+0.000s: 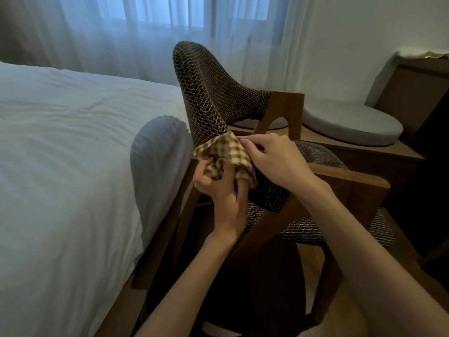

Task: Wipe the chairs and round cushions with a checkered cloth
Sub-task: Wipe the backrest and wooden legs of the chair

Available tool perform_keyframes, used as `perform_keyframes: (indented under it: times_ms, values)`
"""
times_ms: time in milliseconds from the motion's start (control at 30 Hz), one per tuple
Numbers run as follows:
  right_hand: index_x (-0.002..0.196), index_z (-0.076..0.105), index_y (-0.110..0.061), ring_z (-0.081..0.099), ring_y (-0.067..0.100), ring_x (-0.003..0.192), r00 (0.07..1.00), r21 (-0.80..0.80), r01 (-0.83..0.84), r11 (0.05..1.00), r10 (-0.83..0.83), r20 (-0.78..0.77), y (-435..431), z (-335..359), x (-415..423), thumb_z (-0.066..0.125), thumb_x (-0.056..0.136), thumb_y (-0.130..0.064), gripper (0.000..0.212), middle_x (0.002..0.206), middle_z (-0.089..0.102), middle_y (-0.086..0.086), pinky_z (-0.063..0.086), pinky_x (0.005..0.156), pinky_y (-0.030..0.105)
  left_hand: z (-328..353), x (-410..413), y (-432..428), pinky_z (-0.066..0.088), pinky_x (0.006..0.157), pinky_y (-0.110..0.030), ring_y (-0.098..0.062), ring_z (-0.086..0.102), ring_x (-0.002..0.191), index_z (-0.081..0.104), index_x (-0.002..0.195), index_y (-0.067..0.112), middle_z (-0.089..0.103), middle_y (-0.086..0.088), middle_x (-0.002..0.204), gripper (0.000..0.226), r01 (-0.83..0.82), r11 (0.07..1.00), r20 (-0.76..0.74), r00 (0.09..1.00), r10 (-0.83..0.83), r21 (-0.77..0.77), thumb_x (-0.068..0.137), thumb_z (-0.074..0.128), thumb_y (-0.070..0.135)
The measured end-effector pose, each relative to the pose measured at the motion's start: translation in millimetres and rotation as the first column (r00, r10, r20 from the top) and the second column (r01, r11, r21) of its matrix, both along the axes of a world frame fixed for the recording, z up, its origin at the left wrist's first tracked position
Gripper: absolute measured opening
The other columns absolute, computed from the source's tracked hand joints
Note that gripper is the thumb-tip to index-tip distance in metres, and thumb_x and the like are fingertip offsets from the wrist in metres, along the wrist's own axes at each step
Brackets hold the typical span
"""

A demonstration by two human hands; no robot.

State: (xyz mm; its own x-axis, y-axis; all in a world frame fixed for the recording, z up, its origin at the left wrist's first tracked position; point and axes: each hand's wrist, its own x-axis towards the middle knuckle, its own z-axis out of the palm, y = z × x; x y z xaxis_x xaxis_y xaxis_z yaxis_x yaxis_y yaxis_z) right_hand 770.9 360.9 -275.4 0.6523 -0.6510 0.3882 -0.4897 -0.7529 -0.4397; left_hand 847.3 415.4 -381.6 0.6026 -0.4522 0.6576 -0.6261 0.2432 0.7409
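Checkered cloth [224,156] pinched by both curled hands.

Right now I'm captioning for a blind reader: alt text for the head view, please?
The left hand and right hand hold a checkered cloth against the woven back of a wooden chair, beside a white bed. A round grey cushion lies behind.

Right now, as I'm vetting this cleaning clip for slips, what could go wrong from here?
1. The checkered cloth is bunched between the left hand and right hand, so it may wipe the woven backrest poorly.
2. The chair stands close beside the white bedsheet; wiped dust could land on it.
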Motion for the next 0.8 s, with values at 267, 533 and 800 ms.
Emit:
perform_keyframes:
  times_ms: [267,533,800]
  values:
    - [0.119,0.063,-0.039,0.062,0.02,0.099,0.996,-0.021,0.077,0.997,-0.077,-0.042,-2,4,14,0.036,0.098,-0.049,0.035,0.106,0.069,-0.005,0.047,0.076,0.034,14,38,-20,0.043,0.082,-0.014,-0.003,0.047,0.081,0.047,0.093,0.016,0.042,0.002,0.093,0.01,-0.32,0.93,-0.193,0.939,0.285,-0.182,0.097,0.046,0.024]
    - [0.129,0.052,-0.046,0.053,0.02,0.109,1.0,0.077,0.011,0.997,-0.01,-0.012,-5,5,33,0.025,0.1,-0.05,0.04,0.106,0.051,-0.011,0.038,0.081,0.036,41,86,-26,0.02,0.084,0.008,0.01,0.033,0.115,0.033,0.136,-0.005,0.034,-0.001,0.124,0.042,-0.125,0.992,-0.352,0.93,0.108,-0.025,0.094,0.04,-0.009]
    - [0.131,0.05,-0.043,0.054,0.019,0.107,1.0,0.061,0.015,0.998,-0.014,-0.005,-3,3,31,0.025,0.1,-0.05,0.041,0.102,0.048,-0.013,0.044,0.09,0.043,-13,16,4,0.039,0.081,-0.021,0.007,0.04,0.092,0.045,0.107,0.014,0.04,-0.004,0.102,0.014,-0.106,0.985,-0.169,0.982,0.082,-0.135,0.096,0.037,0.017]
